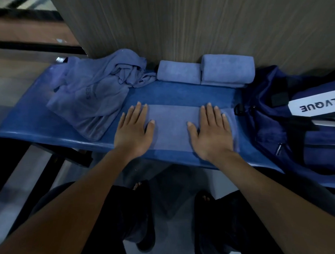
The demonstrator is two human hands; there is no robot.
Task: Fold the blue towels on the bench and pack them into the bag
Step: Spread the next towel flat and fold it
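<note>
Towel (171, 127) lies partly folded on the bench (49, 126), pinned flat between the left hand (133, 131) and right hand (212, 135), both with fingers straight and gripping nothing. The fold is likely mid-smoothing; next, one end must be pinched and doubled over before going into the bag (277, 121) beyond the right hand.

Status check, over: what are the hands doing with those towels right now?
Left hand and right hand flat, pressing the towel. Two folded towels at the wall, a loose pile left. Bag right, nothing blocking.
</note>
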